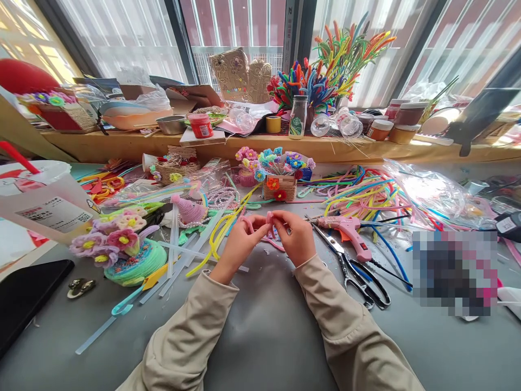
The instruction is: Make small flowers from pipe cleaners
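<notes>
Both my hands meet above the middle of the grey table, pinching a pink pipe cleaner (pixel 269 217) between them. My left hand (pixel 243 239) has thumb and fingers closed on it, and a pink loop shows at its fingertips. My right hand (pixel 293 234) grips the upper bend of the same pipe cleaner. Part of the pink length hangs below the fingers; the rest is hidden by them. Right of my right hand lie a pink glue gun (pixel 345 231) and a pair of scissors (pixel 345 266) with black handles.
Clear glue sticks (pixel 175 266) and yellow pipe cleaners (pixel 217 239) lie left of my hands. A flower-topped green pot (pixel 136 263), a drink cup (pixel 44 201) and a black phone (pixel 32 298) stand or lie farther left. Behind is a flower box (pixel 280 187); tangled pipe cleaners (pixel 366 195) spread right.
</notes>
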Tool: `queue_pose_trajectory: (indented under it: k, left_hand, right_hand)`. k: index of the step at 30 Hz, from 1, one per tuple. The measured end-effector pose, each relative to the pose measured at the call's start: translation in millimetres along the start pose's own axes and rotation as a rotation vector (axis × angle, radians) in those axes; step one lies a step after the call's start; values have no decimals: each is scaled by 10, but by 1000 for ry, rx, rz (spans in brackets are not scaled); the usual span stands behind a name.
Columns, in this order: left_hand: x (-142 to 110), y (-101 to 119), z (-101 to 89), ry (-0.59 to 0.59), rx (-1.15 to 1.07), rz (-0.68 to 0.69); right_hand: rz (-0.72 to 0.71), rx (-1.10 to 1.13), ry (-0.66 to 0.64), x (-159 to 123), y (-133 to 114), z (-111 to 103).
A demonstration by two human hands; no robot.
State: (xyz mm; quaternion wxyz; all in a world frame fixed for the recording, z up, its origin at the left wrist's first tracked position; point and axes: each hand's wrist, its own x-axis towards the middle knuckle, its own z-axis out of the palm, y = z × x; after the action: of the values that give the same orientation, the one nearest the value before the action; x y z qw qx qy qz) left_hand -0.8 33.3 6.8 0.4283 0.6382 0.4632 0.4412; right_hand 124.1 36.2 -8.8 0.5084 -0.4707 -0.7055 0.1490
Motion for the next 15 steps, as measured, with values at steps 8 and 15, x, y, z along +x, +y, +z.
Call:
queue_pose_trajectory:
  k: [8, 15]
  left_hand:
    - [-14, -11, -12, -59, -123, -52]
    - [-5, 13, -12, -92, -184, -93]
  right_hand:
    - [-77, 1, -69, 11, -3, -55]
    - [-109, 36, -62, 19, 5, -52]
